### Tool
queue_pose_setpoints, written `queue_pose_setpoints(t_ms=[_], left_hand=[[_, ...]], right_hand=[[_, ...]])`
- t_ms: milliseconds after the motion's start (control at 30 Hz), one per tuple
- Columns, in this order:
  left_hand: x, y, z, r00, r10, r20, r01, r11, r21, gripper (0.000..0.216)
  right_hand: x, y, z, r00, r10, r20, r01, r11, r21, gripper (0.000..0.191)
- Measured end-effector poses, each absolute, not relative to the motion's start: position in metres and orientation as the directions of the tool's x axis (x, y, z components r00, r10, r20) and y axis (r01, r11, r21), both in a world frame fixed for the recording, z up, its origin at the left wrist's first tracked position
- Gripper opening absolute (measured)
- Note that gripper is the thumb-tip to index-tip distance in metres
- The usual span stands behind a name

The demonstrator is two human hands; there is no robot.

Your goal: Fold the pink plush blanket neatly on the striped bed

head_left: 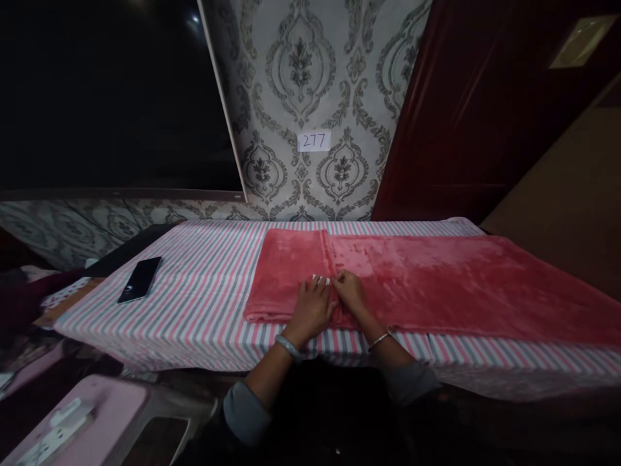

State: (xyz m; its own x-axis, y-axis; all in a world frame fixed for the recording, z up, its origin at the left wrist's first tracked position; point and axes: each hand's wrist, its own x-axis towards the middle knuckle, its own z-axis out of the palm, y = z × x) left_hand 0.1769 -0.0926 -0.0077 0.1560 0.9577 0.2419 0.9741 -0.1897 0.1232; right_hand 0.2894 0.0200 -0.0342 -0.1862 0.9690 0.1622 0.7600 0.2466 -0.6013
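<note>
A plush red blanket (427, 278) stretches along the table, its left end folded over into a thick layered part. On that folded part my left hand (313, 307) lies with its fingers extended, at a small white label (320, 279) near the fold's edge. My right hand (349, 291) is closed, thumb and fingers pinched at the edge of the folded layer, just right of the left hand. The fingertips of both hands almost meet. Whether the left fingers also press the label is partly hidden.
A striped cloth (204, 285) covers the table. At its left lies a black phone (140, 279). A large television (116, 97) hangs at the back left, with a paper marked 277 (314, 140) on the wall. Lower left, a pink stool (111, 401) bears a white power strip (58, 437).
</note>
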Motion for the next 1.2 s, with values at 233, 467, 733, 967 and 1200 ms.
queue_pose_setpoints(t_ms=[233, 467, 733, 967, 1200], left_hand=[[0.174, -0.088, -0.017, 0.154, 0.955, 0.255, 0.97, -0.196, 0.147, 0.049], [0.176, -0.096, -0.032, 0.096, 0.942, 0.321, 0.984, -0.138, 0.11, 0.053], [0.176, -0.098, -0.043, 0.079, 0.94, 0.332, 0.986, -0.122, 0.11, 0.056], [0.167, -0.105, -0.041, 0.228, 0.94, 0.253, 0.939, -0.281, 0.198, 0.105], [0.167, -0.108, -0.04, 0.21, 0.951, 0.227, 0.93, -0.266, 0.253, 0.079]], right_hand=[[0.271, 0.026, -0.019, -0.342, 0.875, 0.341, 0.714, 0.478, -0.511, 0.044], [0.245, 0.06, -0.007, -0.595, 0.802, 0.052, 0.76, 0.582, -0.29, 0.064], [0.23, 0.092, 0.003, -0.477, 0.878, 0.052, 0.83, 0.469, -0.301, 0.068], [0.215, 0.11, 0.007, -0.313, 0.942, 0.125, 0.851, 0.336, -0.403, 0.056], [0.224, 0.12, -0.006, -0.351, 0.925, 0.143, 0.805, 0.377, -0.459, 0.052]])
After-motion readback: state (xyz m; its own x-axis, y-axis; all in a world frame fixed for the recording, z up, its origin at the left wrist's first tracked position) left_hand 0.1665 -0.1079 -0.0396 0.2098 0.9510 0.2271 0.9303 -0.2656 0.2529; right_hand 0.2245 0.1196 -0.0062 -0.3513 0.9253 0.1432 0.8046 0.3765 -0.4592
